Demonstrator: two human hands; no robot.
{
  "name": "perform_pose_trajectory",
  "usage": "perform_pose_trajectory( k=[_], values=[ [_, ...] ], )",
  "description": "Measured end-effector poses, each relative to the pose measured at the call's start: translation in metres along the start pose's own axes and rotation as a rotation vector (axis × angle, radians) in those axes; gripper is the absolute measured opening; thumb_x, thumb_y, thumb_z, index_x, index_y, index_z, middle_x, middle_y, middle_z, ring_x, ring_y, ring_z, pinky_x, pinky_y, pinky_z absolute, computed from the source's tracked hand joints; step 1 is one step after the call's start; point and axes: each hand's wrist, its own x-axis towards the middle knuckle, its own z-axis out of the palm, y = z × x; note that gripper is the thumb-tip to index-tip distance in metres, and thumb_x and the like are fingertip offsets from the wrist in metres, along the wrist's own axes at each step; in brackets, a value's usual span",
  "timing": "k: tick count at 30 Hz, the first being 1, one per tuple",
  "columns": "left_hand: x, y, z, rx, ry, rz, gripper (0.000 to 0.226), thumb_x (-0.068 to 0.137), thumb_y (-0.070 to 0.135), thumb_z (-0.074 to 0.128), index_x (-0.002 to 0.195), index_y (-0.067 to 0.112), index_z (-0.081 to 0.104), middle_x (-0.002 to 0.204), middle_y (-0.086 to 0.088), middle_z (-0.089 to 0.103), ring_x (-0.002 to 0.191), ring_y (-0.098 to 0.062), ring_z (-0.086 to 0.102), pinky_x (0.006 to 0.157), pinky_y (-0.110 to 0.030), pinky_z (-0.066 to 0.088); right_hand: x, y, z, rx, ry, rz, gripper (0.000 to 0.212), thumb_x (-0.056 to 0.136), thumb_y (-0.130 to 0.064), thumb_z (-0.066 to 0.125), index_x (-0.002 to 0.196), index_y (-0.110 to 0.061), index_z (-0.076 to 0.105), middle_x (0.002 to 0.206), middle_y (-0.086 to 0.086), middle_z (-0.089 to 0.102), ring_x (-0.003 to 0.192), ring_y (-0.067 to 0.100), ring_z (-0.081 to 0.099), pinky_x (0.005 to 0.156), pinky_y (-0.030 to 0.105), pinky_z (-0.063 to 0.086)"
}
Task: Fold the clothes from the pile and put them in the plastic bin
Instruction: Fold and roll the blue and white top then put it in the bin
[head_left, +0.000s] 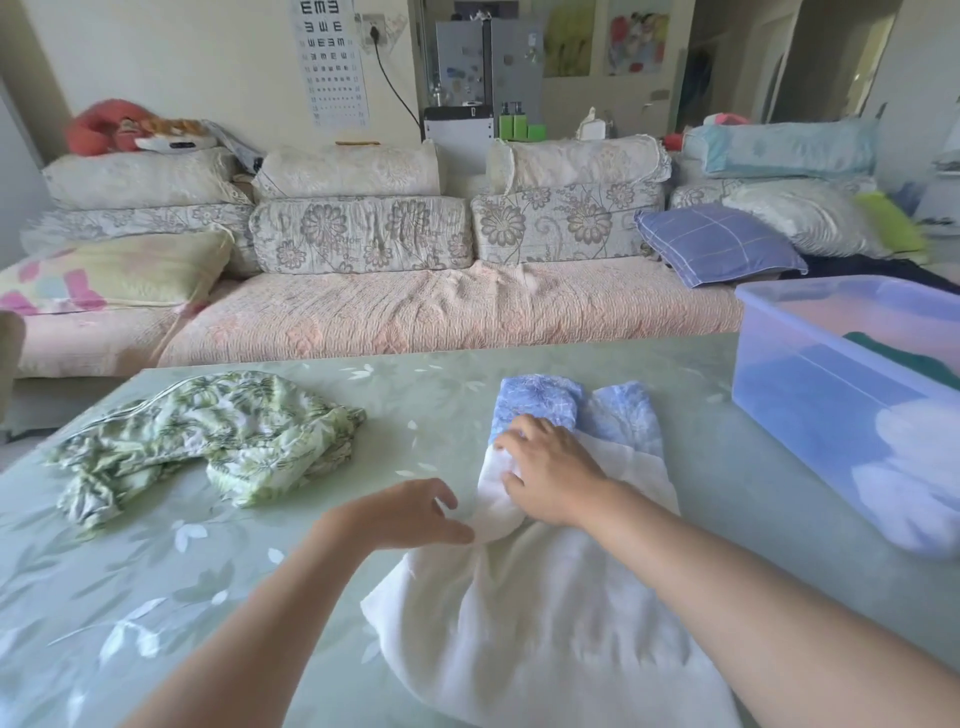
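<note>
1. White-and-blue garment (545, 623) nearest, lying flat on table (156, 597), near centre-right. White part at near edge, blue floral part at far end, bunched narrow in the middle.
2. Far left on table: green leaf-print garment (208, 441), crumpled, not folded, well apart from both hands.
3. Left hand (400, 514) at left edge of the bunched middle of the white-and-blue garment. Thumb and fingers curved, a little apart, tips touching white cloth. Cannot tell whether cloth is actually pinched.
4. Right hand (550, 478) just right of and slightly farther than left hand, palm down on the same garment where white meets blue. Fingers curled close together round a rolled white fold, gripping it.
5. Plastic bin (810, 415), translucent blue, open top, at right side of table, near the white-and-blue garment but not touching it. Folded clothes (914, 358) inside: dark green piece toward far side, blue and white pieces visible through near wall.
6. Far side, beyond table: sofa (415, 312) with floral cushions, spanning left to right.
</note>
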Motion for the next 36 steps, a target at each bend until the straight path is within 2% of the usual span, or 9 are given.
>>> perform_pose_trajectory(
  k=[2,5,11,16,20,25,29,32,36],
  values=[
    [-0.014,-0.006,-0.001,-0.007,-0.056,-0.022,0.056,0.065,0.067,0.072,0.111,0.037,0.059,0.106,0.008,0.065,0.095,-0.013,0.064,0.084,-0.028,0.049,-0.019,-0.021,-0.009,0.1,0.012,-0.062,0.005,0.086,-0.026,0.054,0.09,-0.027,0.053,0.102,-0.004,0.054,0.096,0.022,0.053,0.079,0.033,0.039],
    [-0.03,-0.008,0.001,0.002,-0.12,-0.035,0.042,0.066,0.058,0.072,0.1,0.034,0.063,0.099,0.0,0.07,0.096,-0.023,0.067,0.078,-0.032,0.05,-0.05,-0.048,-0.014,0.191,-0.13,-0.098,0.014,0.08,-0.03,0.053,0.067,-0.025,0.05,0.08,-0.006,0.063,0.076,0.018,0.056,0.068,0.031,0.046],
    [-0.068,0.004,-0.007,-0.172,-0.004,-0.004,0.041,0.063,0.038,0.07,0.102,0.034,0.06,0.099,-0.001,0.067,0.095,-0.022,0.066,0.086,-0.04,0.052,-0.092,-0.073,0.0,0.055,-0.277,-0.242,0.036,0.091,-0.03,0.052,0.126,-0.027,0.059,0.132,-0.003,0.051,0.121,0.025,0.05,0.095,0.038,0.046],
    [-0.098,0.03,-0.006,-0.09,-0.079,0.031,0.075,0.052,0.057,0.078,0.119,0.041,0.047,0.106,0.01,0.064,0.097,-0.014,0.065,0.093,-0.041,0.052,-0.095,-0.071,-0.025,0.304,-0.518,-0.024,0.035,0.087,-0.02,0.055,0.117,-0.035,0.068,0.12,-0.01,0.067,0.111,0.017,0.062,0.092,0.03,0.05],
    [-0.114,0.056,0.003,-0.282,-0.385,0.044,0.077,0.079,0.024,0.08,0.138,0.033,0.03,0.117,0.002,0.061,0.087,-0.029,0.071,0.081,-0.04,0.058,-0.095,-0.029,-0.058,0.232,-0.15,0.265,0.031,0.084,-0.01,0.048,0.085,-0.027,0.074,0.095,-0.007,0.073,0.089,0.017,0.067,0.071,0.025,0.049],
    [-0.117,0.069,0.023,-0.196,-0.761,0.179,0.058,0.094,0.014,0.062,0.146,0.019,0.037,0.122,-0.008,0.068,0.1,-0.028,0.07,0.091,-0.041,0.054,-0.11,-0.014,-0.034,0.178,-0.13,-0.034,0.065,0.077,0.002,0.044,0.128,-0.035,0.057,0.135,-0.01,0.045,0.127,0.01,0.038,0.104,0.029,0.036],
    [-0.096,0.057,0.022,-0.311,-0.285,0.258,0.031,0.088,0.007,0.056,0.112,0.025,0.067,0.104,-0.005,0.074,0.087,-0.02,0.072,0.071,-0.025,0.051,-0.108,-0.02,-0.006,0.165,-0.244,-0.141,0.049,0.085,-0.005,0.05,0.121,-0.033,0.066,0.132,-0.008,0.051,0.126,0.015,0.047,0.105,0.032,0.04],
    [-0.069,0.037,0.025,0.037,0.278,0.329,0.03,0.088,0.023,0.064,0.114,0.038,0.066,0.119,0.011,0.063,0.115,-0.014,0.057,0.09,-0.026,0.044,-0.101,-0.022,-0.005,0.275,-0.274,-0.024,0.038,0.087,-0.01,0.049,0.106,-0.031,0.074,0.119,-0.014,0.064,0.115,0.012,0.059,0.099,0.029,0.047],
    [-0.047,0.031,0.042,0.255,0.084,0.278,0.073,0.089,0.046,0.062,0.152,0.037,0.025,0.16,0.013,0.019,0.146,-0.015,0.015,0.116,-0.037,0.024,-0.086,-0.015,-0.02,0.364,-0.194,0.139,0.036,0.089,-0.011,0.046,0.099,-0.03,0.075,0.107,-0.015,0.07,0.097,0.006,0.061,0.074,0.015,0.045]
  ],
)
